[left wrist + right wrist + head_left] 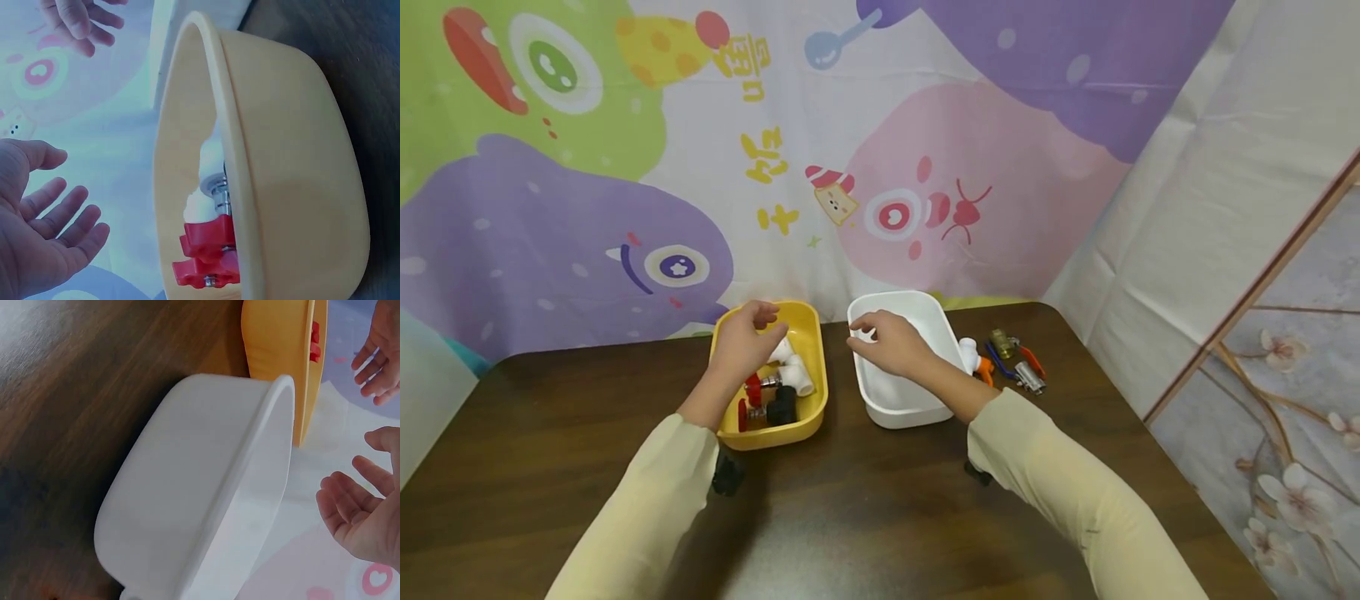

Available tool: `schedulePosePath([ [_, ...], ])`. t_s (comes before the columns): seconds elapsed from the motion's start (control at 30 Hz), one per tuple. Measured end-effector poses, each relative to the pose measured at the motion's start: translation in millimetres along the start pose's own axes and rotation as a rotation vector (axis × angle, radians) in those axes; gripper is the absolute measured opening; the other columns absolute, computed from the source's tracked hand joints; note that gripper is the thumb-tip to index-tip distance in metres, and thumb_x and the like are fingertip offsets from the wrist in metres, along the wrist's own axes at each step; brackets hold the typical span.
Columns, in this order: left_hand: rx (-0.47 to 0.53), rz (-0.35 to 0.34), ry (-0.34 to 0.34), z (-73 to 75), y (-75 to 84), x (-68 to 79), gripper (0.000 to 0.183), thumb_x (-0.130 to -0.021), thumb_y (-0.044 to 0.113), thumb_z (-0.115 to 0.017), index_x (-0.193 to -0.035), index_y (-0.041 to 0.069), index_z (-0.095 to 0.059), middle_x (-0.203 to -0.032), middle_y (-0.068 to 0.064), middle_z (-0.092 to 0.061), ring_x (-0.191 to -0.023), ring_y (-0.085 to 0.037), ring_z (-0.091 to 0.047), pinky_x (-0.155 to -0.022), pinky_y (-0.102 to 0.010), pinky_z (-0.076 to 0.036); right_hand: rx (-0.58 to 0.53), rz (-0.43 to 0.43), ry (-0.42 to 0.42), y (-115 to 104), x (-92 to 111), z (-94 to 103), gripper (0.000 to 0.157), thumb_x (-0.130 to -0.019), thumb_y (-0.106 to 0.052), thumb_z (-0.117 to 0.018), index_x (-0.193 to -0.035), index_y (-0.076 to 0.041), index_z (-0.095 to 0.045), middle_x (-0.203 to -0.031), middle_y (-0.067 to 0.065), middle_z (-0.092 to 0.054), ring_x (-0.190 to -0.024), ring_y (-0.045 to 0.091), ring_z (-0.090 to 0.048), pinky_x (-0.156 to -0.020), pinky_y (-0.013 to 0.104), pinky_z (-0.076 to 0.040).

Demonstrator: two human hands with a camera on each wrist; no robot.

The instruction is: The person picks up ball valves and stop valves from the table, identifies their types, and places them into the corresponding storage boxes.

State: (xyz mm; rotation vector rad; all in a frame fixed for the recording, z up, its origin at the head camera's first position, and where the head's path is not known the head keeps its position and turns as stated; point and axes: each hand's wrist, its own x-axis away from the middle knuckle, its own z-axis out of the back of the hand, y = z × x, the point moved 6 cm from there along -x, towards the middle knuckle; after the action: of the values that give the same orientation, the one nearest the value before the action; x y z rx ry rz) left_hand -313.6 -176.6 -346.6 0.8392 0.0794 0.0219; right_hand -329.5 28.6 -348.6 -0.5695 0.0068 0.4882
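Currently my left grip (737, 343) hangs loose and empty over the yellow tub (775, 437), my right grip (891, 343) likewise over the white tub (910, 418). Fittings (795, 377) lie in the yellow; none shows in the white. Valves (1030, 377) lie beside it on the desk (850, 517), so work seems partway.

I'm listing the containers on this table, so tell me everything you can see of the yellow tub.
The yellow tub is an open, round-cornered rectangle with sloping walls and a thickened rim, and looks like smooth, opaque plastic. It stands upright on the dark, wood-look table, left of the white tub with a gap between them. Inside lie white fittings and a black fitting, with red handles showing. The left hand hovers above it, apparently without touching.
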Motion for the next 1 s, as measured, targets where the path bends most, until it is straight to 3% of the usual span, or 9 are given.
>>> schedulePosePath([
  [0.33, 0.067, 0.015, -0.052, -10.2, 8.3, 6.1, 0.043, -0.092, 0.026, -0.054, -0.131, 0.006, -0.048, -0.13, -0.017, -0.053, -0.117, -0.033, -0.051, -0.091, -0.044, -0.051, -0.001, -0.008, 0.031, 12, 7, 14.6, 0.035, -0.089, -0.03, -0.058, -0.115, -0.009, -0.065, -0.11, 0.01, -0.066, -0.096, 0.024, -0.062, -0.083, 0.036, -0.05],
  [1.0, 0.138, 0.02, -0.029, -40.8, 25.6, 11.5, 0.044, -0.089, 0.025, -0.06, -0.127, 0.005, -0.051, -0.122, -0.016, -0.058, -0.11, -0.032, -0.057, -0.094, -0.042, -0.049, -0.007, -0.065, 0.068, 40, 24, 37.5, 0.036, -0.09, -0.031, -0.057, -0.117, -0.008, -0.064, -0.114, 0.01, -0.065, -0.102, 0.028, -0.062, -0.085, 0.04, -0.05],
])
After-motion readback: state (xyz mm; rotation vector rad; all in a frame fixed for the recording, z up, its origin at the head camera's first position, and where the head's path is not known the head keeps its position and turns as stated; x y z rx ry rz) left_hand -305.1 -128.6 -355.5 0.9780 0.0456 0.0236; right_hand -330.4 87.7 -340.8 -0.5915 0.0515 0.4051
